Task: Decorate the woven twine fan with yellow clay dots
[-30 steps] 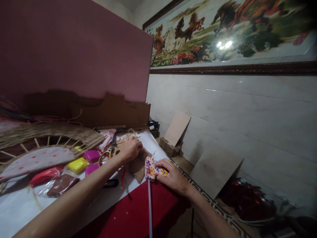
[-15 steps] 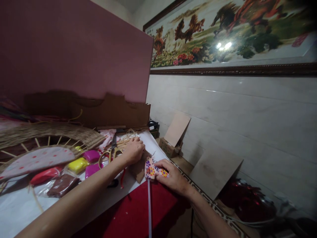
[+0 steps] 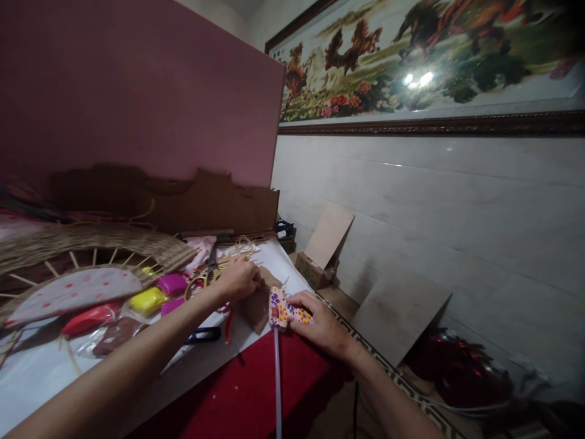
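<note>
My right hand (image 3: 320, 326) grips a small flower-patterned fabric piece (image 3: 282, 312) mounted on a thin white stick (image 3: 276, 384) that runs down toward me. My left hand (image 3: 238, 278) reaches across the white table top (image 3: 41, 378), fingers curled over thin wooden sticks (image 3: 228, 261) next to a brown cardboard scrap (image 3: 256, 305). What those fingers pinch is hidden. Gold-handled scissors (image 3: 204, 277) lie just left of that hand.
Packets of coloured clay, yellow (image 3: 147, 300), magenta (image 3: 171, 284) and red (image 3: 89, 318), lie left beside a woven straw fan frame (image 3: 91, 244). A pink board (image 3: 137, 97) stands behind. Red cloth (image 3: 247, 390) hangs at the table edge. Boards and a box (image 3: 315, 268) lean on the right wall.
My left hand has shifted slightly back toward the left over the sticks. The right hand keeps its hold on the flowered piece, nearly still.
</note>
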